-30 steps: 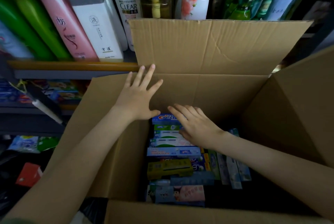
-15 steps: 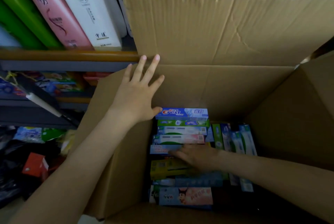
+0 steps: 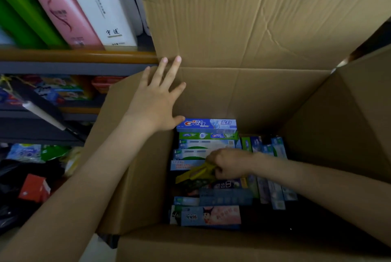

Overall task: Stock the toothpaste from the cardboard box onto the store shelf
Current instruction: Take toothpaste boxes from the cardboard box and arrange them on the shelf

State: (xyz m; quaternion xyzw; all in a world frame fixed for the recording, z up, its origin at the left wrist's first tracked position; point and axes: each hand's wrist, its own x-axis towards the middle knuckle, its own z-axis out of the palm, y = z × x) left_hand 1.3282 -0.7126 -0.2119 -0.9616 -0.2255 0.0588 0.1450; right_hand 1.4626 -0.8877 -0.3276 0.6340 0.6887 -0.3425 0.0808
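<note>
While the left hand [image 3: 155,103] lay flat, fingers spread, against the left wall of the cardboard box [image 3: 243,29], the right hand [image 3: 231,165] was down among the cartons. Its grip was curled round one end of a yellow toothpaste carton [image 3: 195,174], which showed blurred and tilted above the row beneath it. Just beyond the grip lay two white-and-green cartons, then a green one, and farthest from it the blue Crest carton [image 3: 207,125] against the box's far wall. To the right of the grip more cartons stood on edge, and on the person's side of it lay a pink cartoon-printed carton [image 3: 211,215]. The step in hand looked like the pick itself, with the yellow carton caught but not yet clear of the box. The store shelf [image 3: 74,56] ran up and to the left of the grip, past the box's left wall. Its upper tier was packed with shampoo bottles [image 3: 99,8], and the tier below held coloured packets too blurred to name. The next move would call for lifting the carton straight up so its neighbours were not dragged along. It would then have to be carried over the left wall to a free spot on the shelf; which tier takes toothpaste could not be told.
</note>
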